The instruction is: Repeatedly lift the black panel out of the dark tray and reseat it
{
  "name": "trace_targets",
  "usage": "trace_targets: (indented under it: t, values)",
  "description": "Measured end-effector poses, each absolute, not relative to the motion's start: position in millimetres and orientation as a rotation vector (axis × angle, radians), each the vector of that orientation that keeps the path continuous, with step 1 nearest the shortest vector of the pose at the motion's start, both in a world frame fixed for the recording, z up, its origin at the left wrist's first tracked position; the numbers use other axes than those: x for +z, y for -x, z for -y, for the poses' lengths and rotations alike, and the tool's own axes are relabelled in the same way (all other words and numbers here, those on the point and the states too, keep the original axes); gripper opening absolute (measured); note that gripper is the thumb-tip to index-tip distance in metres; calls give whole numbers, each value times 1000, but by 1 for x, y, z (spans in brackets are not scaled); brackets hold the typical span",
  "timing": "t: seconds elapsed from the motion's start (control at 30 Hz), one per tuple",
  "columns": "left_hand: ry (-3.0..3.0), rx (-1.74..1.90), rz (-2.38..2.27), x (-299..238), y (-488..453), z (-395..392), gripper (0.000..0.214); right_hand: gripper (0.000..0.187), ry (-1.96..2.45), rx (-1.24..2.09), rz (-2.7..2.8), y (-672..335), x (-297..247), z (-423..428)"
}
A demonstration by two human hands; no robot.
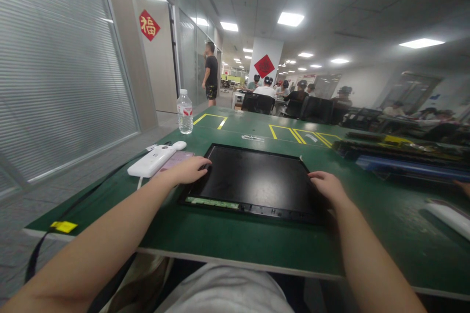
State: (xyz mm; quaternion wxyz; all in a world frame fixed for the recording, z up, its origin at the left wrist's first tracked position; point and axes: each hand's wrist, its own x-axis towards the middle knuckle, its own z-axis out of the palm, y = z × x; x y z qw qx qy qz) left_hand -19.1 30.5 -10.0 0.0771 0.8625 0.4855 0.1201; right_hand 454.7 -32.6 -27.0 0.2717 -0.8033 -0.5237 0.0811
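Observation:
A black flat display panel [253,173] lies on the green tabletop in front of me, its dark glossy face up. Along its near edge runs a green circuit board strip [213,203]. My left hand [193,169] holds the panel's left edge, thumb and fingers resting over the frame. At the opposite side, my right hand [328,187] grips the right edge; its lower fingers are hidden beneath or behind the panel. Close to my left wrist are a white device [152,160] with a cable and a pinkish flat item [174,160].
A water bottle [185,112] stands at the table's far left. Yellow tape [293,133] marks the far side. Dark panels [385,151] and a blue strip [404,166] are stacked at right, near a white object [450,217]. A person [211,73] stands beyond; others sit behind.

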Motion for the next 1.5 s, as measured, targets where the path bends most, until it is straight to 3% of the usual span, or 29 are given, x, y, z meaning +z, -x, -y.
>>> trace_targets:
  t: [0.43,1.0,1.5]
  values:
    - [-2467,356,-1636,-10,12,-27,61,37,2239,336,1412,-454,-30,30]
    - [-2475,402,-1706,-20,9,-31,70,40,2249,323,1445,-458,-36,27]
    - [-2316,435,-1651,-16,13,-29,57,36,2268,274,1490,-460,-40,24]
